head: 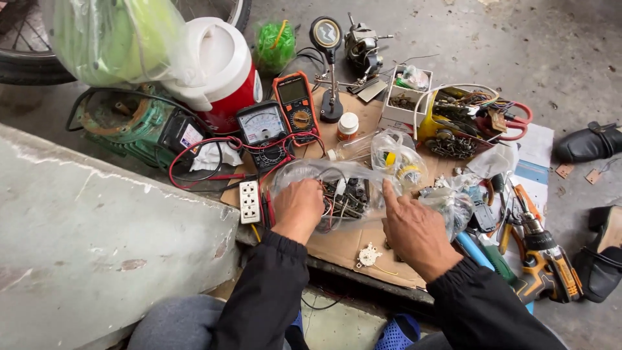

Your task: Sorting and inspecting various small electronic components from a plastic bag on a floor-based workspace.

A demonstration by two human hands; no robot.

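My left hand (pixel 298 209) is closed on the left side of a clear plastic bag (pixel 337 188) that holds black electronic parts and red and white wires. My right hand (pixel 414 230) rests against the bag's right side, index finger raised along its edge. The bag lies on a sheet of brown cardboard (pixel 343 245). A small white rotary switch (pixel 368 256) lies on the cardboard between my wrists. Both sleeves are black.
Behind the bag are an orange digital multimeter (pixel 295 104), a black analog meter (pixel 262 129) with red leads, a white outlet strip (pixel 249 201), a red and white jug (pixel 223 71) and a green motor (pixel 123 123). A yellow cordless drill (pixel 547 262) and screwdrivers lie right. A concrete slab (pixel 97 246) stands left.
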